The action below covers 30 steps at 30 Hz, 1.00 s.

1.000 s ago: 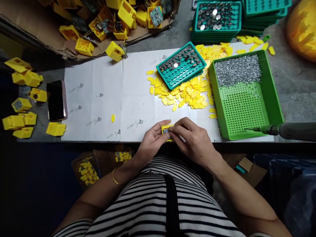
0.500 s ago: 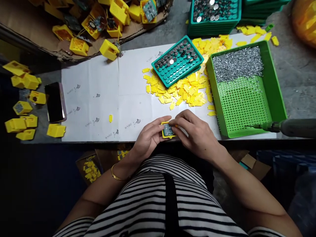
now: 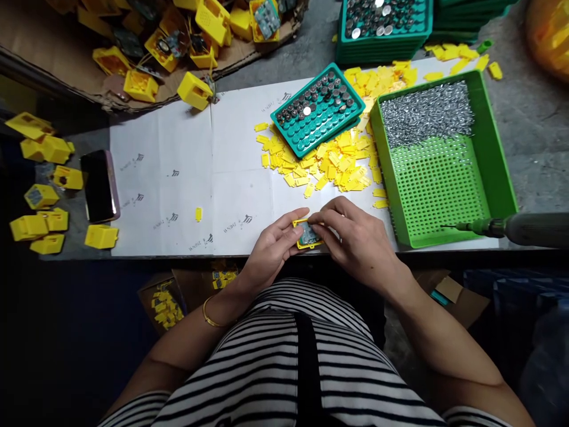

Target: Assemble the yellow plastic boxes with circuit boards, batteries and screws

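Note:
At the table's front edge, a small yellow plastic case [image 3: 306,234] with a grey-green circuit board inside sits between my hands. My left hand [image 3: 274,244] is closed around its left side, thumb over the board. The fingers of my right hand [image 3: 351,237] are bent onto its upper right part, gripping the edge or something small there; the fingertips partly hide it. Beyond my hands lie many loose yellow plastic pieces [image 3: 340,163]. A teal tray [image 3: 317,127] of round metal button cells rests partly on them.
On the right is a green basket [image 3: 438,184] with silver screws [image 3: 429,112], and an electric screwdriver [image 3: 528,230] reaches over its front. Stacked teal trays [image 3: 384,44] stand behind. A phone [image 3: 100,185], yellow cases [image 3: 42,142] and a cardboard box [image 3: 53,65] are on the left.
The yellow case and both hands have shifted very slightly, and the case is turned a little. My left thumb rests across the board's corner; the fingers keep their hold.

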Available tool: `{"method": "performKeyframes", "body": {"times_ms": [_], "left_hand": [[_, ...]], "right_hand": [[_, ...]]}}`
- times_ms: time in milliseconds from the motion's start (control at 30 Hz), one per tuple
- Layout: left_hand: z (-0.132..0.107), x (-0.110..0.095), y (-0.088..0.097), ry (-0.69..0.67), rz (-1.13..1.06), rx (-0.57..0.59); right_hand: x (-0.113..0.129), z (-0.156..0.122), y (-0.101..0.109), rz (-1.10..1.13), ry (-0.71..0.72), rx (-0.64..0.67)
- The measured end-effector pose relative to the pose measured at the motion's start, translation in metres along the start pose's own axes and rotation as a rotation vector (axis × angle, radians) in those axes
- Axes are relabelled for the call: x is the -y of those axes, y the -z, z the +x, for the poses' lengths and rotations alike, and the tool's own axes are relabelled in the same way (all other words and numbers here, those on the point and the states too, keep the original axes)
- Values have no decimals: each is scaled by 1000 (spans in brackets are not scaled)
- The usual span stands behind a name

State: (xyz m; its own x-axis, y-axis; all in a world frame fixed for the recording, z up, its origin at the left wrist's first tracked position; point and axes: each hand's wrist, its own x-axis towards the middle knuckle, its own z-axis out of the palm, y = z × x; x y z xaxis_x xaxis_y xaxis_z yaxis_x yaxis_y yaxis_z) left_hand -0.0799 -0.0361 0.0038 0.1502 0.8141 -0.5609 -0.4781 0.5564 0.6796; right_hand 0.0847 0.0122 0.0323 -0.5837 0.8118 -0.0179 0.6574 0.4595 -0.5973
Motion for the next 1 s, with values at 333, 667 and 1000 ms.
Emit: {"method": "performKeyframes", "body": {"times_ms": [333, 667, 1000], "left_hand": [[-2, -4, -1, -26, 66, 2], [-3, 3, 1, -84, 112, -64], [-2, 3, 1, -100, 86, -10]], "right_hand": [[10, -2, 0, -185, -2, 8], [8, -12, -10, -64, 30, -52], [6, -11, -17, 98, 46, -204]]}}
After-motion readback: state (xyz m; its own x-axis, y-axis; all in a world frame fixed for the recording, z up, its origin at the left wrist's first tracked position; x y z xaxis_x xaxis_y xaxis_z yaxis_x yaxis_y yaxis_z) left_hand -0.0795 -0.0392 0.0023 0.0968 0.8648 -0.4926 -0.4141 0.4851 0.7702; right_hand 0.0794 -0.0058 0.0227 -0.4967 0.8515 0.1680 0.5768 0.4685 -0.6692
